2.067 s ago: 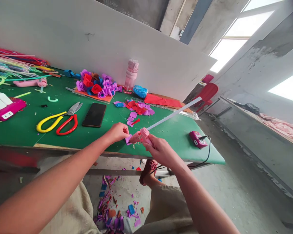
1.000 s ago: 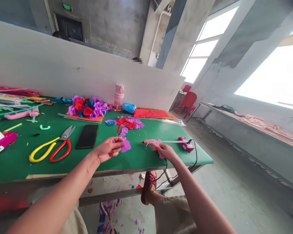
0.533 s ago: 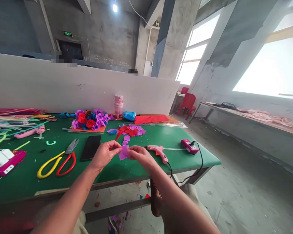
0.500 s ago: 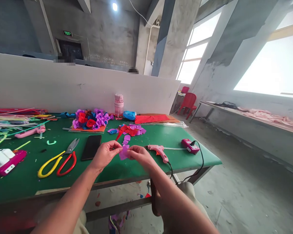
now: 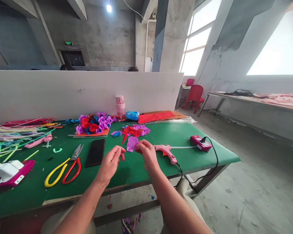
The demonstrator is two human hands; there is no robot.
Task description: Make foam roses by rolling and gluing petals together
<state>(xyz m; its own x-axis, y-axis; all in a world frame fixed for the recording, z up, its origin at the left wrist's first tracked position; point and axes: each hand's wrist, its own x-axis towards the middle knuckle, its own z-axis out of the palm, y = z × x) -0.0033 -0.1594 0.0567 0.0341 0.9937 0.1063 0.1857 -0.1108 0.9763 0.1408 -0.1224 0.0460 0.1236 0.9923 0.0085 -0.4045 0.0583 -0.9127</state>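
Purple petal piece (image 5: 132,144): between the two hands, over the near part of the green table (image 5: 185,133), its outer edge rounded.
Right hand (image 5: 147,154): thumb and fingertips closed together on the petal piece's right edge.
Left hand (image 5: 111,162): fingers loosely curled, tips just beside the petal piece; whether they pinch anything small cannot be told.
Glue gun (image 5: 166,152): lying on the table just beyond the right hand, gripped by neither.
Loose petals (image 5: 135,130): red, purple and blue, heaped behind the petal piece.
Made-up flowers (image 5: 94,124): clustered farther back, to the left.
Step in hand: apparently handling or shaping a single petal piece.
Next move calls for: seemingly a light fingertip grip and, for any shaping, the left hand brought onto the free edge.
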